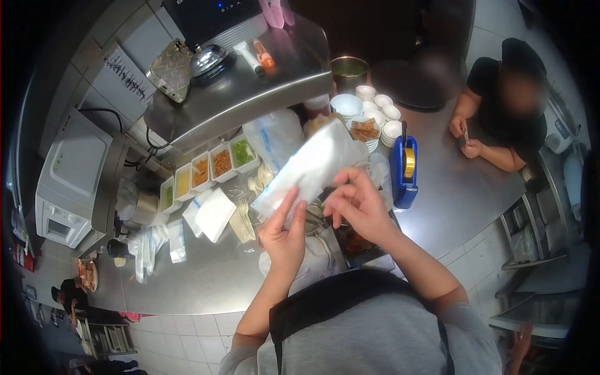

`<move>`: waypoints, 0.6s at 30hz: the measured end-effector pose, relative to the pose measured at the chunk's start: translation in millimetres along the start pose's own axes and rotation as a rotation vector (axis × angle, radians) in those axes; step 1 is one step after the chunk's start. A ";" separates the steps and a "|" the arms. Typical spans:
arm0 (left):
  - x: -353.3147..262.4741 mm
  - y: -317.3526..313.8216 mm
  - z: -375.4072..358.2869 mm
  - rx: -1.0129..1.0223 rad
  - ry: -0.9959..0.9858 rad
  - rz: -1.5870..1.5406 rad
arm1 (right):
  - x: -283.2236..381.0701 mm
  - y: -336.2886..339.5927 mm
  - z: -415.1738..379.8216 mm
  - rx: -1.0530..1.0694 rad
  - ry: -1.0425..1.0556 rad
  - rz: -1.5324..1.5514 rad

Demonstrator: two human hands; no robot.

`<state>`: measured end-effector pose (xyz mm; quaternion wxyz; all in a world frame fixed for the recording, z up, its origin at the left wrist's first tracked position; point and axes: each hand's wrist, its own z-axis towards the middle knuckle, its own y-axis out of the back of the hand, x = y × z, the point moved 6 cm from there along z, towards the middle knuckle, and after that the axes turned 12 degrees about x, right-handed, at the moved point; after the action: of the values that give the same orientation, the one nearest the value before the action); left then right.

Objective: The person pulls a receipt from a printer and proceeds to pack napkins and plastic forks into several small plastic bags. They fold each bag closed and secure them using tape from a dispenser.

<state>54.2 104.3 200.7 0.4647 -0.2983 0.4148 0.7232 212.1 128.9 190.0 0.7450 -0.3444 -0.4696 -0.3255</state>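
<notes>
A white paper bag (312, 164) with a blue edge is held up over the counter, with something brownish at its upper end. My left hand (284, 234) grips the lower end of this bag, its fingers and thumb pressed on it. Near the bag's right side, my right hand (359, 203) has its fingers bent and apart, with nothing seen between them. Beneath the bag, a white plastic bag (275, 265) and some dark items are partly hidden. Just right of my right hand stands a blue tape dispenser (404, 172) with yellow tape.
White food containers (221, 160) line the back left, near napkins (215, 214) and plastic forks (242, 220). White bowls (347, 105) are stacked behind the bag. A raised steel shelf (250, 78) holds a bell (209, 60). A person (500, 106) leans at the counter's right edge.
</notes>
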 end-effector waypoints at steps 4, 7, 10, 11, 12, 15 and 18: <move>-5.8 2.8 -2.7 -0.030 -0.058 0.040 | -2.4 -1.9 11.7 -0.107 0.036 0.005; -8.7 0.7 -5.2 0.006 0.004 0.027 | -6.5 0.5 16.1 -0.151 0.021 -0.043; -10.5 -2.0 -8.8 0.003 0.010 0.017 | -11.9 3.4 19.4 -0.177 -0.034 -0.130; -11.0 -3.0 -10.2 -0.001 0.005 -0.004 | -11.4 2.9 19.9 -0.176 -0.034 -0.131; -10.1 -4.5 -10.9 -0.002 0.006 -0.005 | -11.3 3.1 20.0 -0.189 -0.070 -0.183; -10.7 -4.8 -14.0 -0.042 -0.071 0.008 | -10.3 0.8 19.7 -0.243 -0.092 -0.308; -13.0 0.0 -18.1 -0.119 -0.112 -0.025 | -8.2 -8.7 19.4 -0.205 -0.101 -0.139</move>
<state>60.1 82.9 202.7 0.4775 -0.2896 0.3406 0.7564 193.0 141.3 190.4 0.6568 -0.4013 -0.4936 -0.4050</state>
